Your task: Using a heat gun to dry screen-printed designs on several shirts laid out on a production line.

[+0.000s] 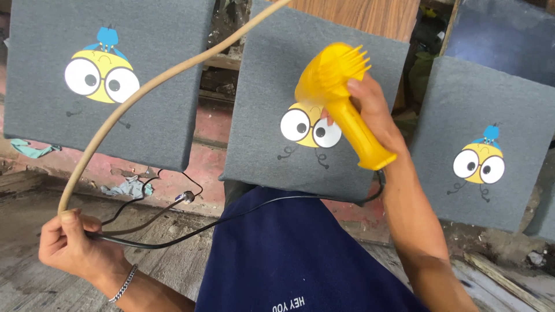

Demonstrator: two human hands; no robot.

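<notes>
Right hand (370,107) wrapped tight around the handle of a yellow heat gun (338,98), grip pressed shut on it. Gun's long axis runs diagonally: handle butt low and right, body up and left, comb-toothed nozzle end pointing up-right toward the top of the middle grey fabric panel (260,115). Gun sits directly over that panel's cartoon print (306,127), a yellow round figure with big white eyes; can't tell if touching or just above. Black power cord (243,215) leaves the handle butt, loops down and left across a navy garment (300,254) to the left hand (69,242). Left hand low and left, fingers curled closed around the black cord plus a tan hose (133,98) that arcs up and right out of frame top. Silver bracelet (123,283) on left wrist. Left grey panel (110,75) and right grey panel (480,144) carry the same print, both well apart from the gun. Worn floor (34,289) underneath.
</notes>
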